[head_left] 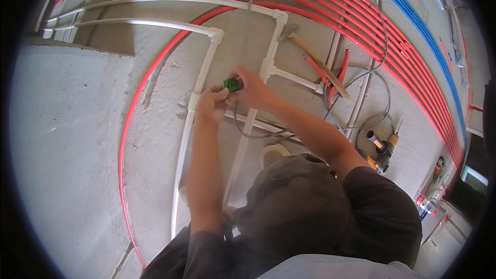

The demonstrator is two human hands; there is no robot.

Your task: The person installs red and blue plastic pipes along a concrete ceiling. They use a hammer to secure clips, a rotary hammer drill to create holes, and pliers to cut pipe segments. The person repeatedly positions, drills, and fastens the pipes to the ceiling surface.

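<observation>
A small green block with a ribbed or gridded surface [232,84] is held up between both hands; its exact kind I cannot make out. My left hand [213,103] has its thumb and fingers closed at its lower left side. From the right, my right hand [251,90] pinches the block with bent fingers, which hide part of it. Both hands are over a frame of white pipes [205,67] joined by white fittings. A thin grey cable [258,135] loops below my right hand.
Beyond my right hand lie a wooden-handled hammer [318,62] and a red-handled tool [339,75]. A power drill [383,157] rests at the right. Red pipes [356,31] and blue pipes [418,20] curve across the far right. A dark rounded cloth shape [294,206] fills the lower middle.
</observation>
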